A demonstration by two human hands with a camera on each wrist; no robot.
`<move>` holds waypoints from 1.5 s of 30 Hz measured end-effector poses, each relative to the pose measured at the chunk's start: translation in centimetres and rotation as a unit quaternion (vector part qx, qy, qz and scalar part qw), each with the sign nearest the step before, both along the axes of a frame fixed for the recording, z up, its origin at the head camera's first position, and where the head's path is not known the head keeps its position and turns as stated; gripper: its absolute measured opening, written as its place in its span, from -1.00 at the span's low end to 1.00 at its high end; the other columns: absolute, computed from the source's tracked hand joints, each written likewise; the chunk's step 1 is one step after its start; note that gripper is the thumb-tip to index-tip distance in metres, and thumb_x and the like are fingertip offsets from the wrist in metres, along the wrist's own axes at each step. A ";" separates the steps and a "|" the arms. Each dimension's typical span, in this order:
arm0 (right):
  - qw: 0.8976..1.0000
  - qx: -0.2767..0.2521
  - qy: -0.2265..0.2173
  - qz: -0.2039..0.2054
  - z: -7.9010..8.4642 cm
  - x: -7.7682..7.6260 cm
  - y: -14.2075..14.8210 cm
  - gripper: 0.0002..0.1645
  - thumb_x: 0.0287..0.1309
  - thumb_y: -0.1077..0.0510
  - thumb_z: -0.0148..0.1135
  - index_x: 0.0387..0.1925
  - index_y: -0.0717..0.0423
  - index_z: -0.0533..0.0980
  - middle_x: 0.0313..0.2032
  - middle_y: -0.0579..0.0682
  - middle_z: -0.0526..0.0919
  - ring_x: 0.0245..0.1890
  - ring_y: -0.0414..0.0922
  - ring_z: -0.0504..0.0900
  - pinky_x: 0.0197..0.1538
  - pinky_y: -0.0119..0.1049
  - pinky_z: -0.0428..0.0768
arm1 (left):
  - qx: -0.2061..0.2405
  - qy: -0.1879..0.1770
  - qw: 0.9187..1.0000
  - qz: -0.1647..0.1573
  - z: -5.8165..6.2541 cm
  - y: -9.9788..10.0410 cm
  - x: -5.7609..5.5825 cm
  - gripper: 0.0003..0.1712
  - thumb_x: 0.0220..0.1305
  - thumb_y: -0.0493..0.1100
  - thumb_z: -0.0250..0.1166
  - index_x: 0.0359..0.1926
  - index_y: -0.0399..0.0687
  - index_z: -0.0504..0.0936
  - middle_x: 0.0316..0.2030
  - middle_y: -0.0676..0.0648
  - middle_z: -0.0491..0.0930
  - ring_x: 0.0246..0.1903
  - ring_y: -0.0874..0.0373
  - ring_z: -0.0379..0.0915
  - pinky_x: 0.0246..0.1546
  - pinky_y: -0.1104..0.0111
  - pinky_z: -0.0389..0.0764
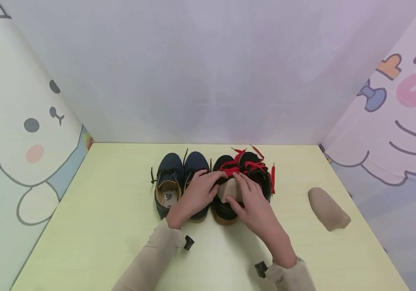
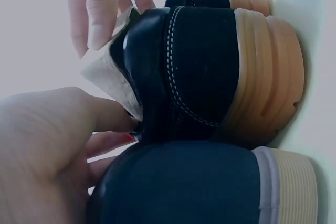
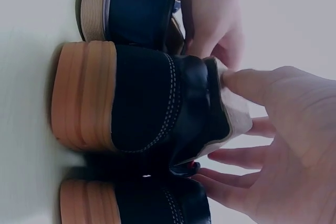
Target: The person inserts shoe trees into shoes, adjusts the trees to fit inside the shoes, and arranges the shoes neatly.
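A beige, stiff-looking shoe insert (image 1: 231,190) sits partway in the opening of a black shoe (image 2: 205,66) with red laces. My right hand (image 1: 256,208) holds the insert, thumb on its near edge and fingers along the far side. At the same shoe's opening, my left hand (image 1: 201,190) grips the collar beside the insert, its fingertips close to the red laces (image 1: 229,167). The insert's lower part is hidden inside the shoe. Directly right stands the second black shoe (image 1: 266,182), also red-laced.
A pair of navy shoes stands to the left, the outer navy shoe (image 1: 169,165) showing a printed insole and the inner navy shoe (image 1: 196,161) partly under my left hand. Another beige insert (image 1: 328,209) lies on the pale yellow table (image 1: 106,226) at the right. Behind rises a plain wall (image 1: 208,81).
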State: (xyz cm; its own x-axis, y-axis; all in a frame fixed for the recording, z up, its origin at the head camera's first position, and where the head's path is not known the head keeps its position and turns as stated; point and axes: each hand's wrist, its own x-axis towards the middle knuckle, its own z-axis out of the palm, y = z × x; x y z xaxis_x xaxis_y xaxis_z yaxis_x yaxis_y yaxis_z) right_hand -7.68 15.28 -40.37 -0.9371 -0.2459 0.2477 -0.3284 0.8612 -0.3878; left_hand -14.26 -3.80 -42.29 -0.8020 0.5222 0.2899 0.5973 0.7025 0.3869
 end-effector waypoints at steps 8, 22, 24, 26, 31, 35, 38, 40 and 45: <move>0.998 0.036 0.045 -0.020 -0.4 -0.4 -0.3 -0.17 0.23 -0.17 0.28 0.42 0.00 0.25 0.36 0.12 0.38 0.26 0.16 0.39 0.15 0.07 0.58 | 0.017 -0.005 1.000 -0.021 -0.3 -0.1 -0.4 -0.56 0.38 -0.25 0.17 0.24 0.14 0.48 0.19 0.11 0.59 0.19 0.26 0.51 0.36 0.10 0.27; 0.992 0.065 0.100 -0.031 -1.1 -1.2 -0.8 -0.21 0.10 -0.15 0.41 0.30 0.05 0.40 0.18 0.15 0.55 0.12 0.21 0.48 0.15 0.08 0.54 | 0.020 -0.009 1.000 -0.014 -0.3 -0.1 -0.5 -0.58 0.37 -0.26 0.17 0.22 0.10 0.48 0.14 0.10 0.62 0.10 0.24 0.57 0.32 0.08 0.31; 0.992 0.066 0.102 -0.034 -1.2 -1.3 -0.8 -0.22 0.08 -0.14 0.43 0.28 0.05 0.41 0.16 0.15 0.56 0.11 0.22 0.48 0.15 0.09 0.54 | 0.021 -0.008 1.000 -0.015 -0.4 -0.1 -0.5 -0.58 0.37 -0.26 0.17 0.21 0.10 0.48 0.13 0.10 0.63 0.08 0.24 0.57 0.32 0.08 0.32; 0.992 0.065 0.101 -0.038 -1.2 -1.4 -0.8 -0.23 0.06 -0.14 0.45 0.26 0.04 0.43 0.15 0.15 0.56 0.10 0.23 0.49 0.16 0.09 0.53 | 0.023 -0.007 1.000 -0.016 -0.4 -0.1 -0.4 -0.59 0.36 -0.26 0.17 0.20 0.10 0.49 0.11 0.09 0.64 0.06 0.23 0.58 0.31 0.08 0.32; 0.993 0.064 0.088 -0.045 -1.0 -1.6 -1.0 -0.24 0.00 -0.14 0.49 0.20 0.04 0.45 0.13 0.16 0.56 0.10 0.25 0.48 0.18 0.13 0.51 | 0.023 -0.011 1.000 -0.015 -0.5 -0.1 -0.4 -0.60 0.36 -0.26 0.17 0.19 0.09 0.49 0.11 0.09 0.65 0.06 0.23 0.58 0.31 0.08 0.33; 0.994 0.067 0.077 -0.050 -0.9 -1.8 -1.2 -0.22 -0.08 -0.13 0.55 0.14 0.05 0.45 0.10 0.16 0.55 0.07 0.27 0.48 0.12 0.12 0.54 | 0.023 -0.013 1.000 -0.016 -0.5 0.0 -0.4 -0.60 0.36 -0.26 0.17 0.19 0.10 0.50 0.12 0.09 0.64 0.10 0.22 0.57 0.32 0.08 0.32; 0.993 0.071 0.072 -0.054 -0.8 -2.3 -1.3 -0.18 -0.14 -0.13 0.59 0.12 0.08 0.45 0.07 0.17 0.54 0.05 0.26 0.46 0.05 0.09 0.57 | 0.023 -0.010 1.000 -0.015 -0.6 0.0 -0.5 -0.60 0.37 -0.25 0.18 0.19 0.10 0.50 0.14 0.10 0.63 0.12 0.22 0.56 0.32 0.08 0.33; 0.994 0.069 0.068 -0.058 -0.8 -2.5 -1.3 -0.16 -0.18 -0.14 0.60 0.11 0.09 0.45 0.06 0.17 0.53 0.04 0.25 0.45 0.03 0.08 0.58 | 0.022 -0.006 1.000 -0.013 -0.5 0.1 -0.5 -0.61 0.37 -0.23 0.18 0.19 0.10 0.50 0.13 0.10 0.63 0.12 0.22 0.56 0.32 0.08 0.33; 0.995 0.067 0.055 -0.058 -0.9 -2.7 -1.3 -0.15 -0.18 -0.16 0.60 0.11 0.11 0.44 0.06 0.18 0.51 0.06 0.24 0.43 0.06 0.08 0.55 | 0.026 -0.001 1.000 -0.005 -0.6 0.1 -0.4 -0.68 0.44 -0.15 0.14 0.17 0.13 0.52 0.11 0.11 0.65 0.10 0.22 0.57 0.31 0.09 0.33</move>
State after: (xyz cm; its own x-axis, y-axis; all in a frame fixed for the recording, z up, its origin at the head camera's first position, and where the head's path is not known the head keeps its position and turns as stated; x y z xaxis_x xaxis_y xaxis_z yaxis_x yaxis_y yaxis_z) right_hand -10.42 14.02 -41.29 -0.9298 -0.1763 0.3231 -0.2591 0.9370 -0.2342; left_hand -14.65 -3.65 -42.88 -0.7972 0.5147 0.3155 0.6037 0.6747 0.4246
